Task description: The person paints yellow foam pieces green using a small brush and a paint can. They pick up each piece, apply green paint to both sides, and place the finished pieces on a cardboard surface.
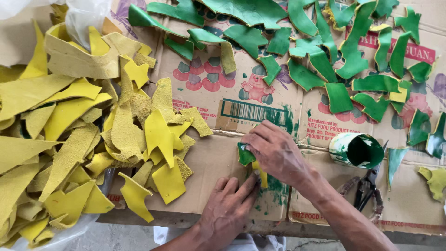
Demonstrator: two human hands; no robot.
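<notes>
Far left: yellow scraps [69, 139] heaped thick, some suede-rough side up, spilling into a clear bag [83, 18] at the top corner. All of it sits on flattened cardboard [209, 162] laid over the surface.

Centre, low: my left hand [227, 209] lies flat, fingers together, fingertips pinning the lower yellow end of a small scrap [253, 162] to the cardboard. That scrap sits just right of centre, on a green-stained patch. Its upper part is already green, its tail still yellow.

Just right of that: my right hand [276, 151] is curled over the scrap's green end, fingers bunched and pressing down on it. Whether it holds a dauber underneath, I cannot tell.

My read on handling: the scrap looks light, thin and floppy, like leather offcut. The green part is likely wet and slick, so grip belongs on the dry yellow tail or the edges.

Right: an open can [355, 149] on its side, green inside. Scissors [369, 188] lie just below it. Green pieces [325, 60] are spread flat across the top and right, mostly apart.
</notes>
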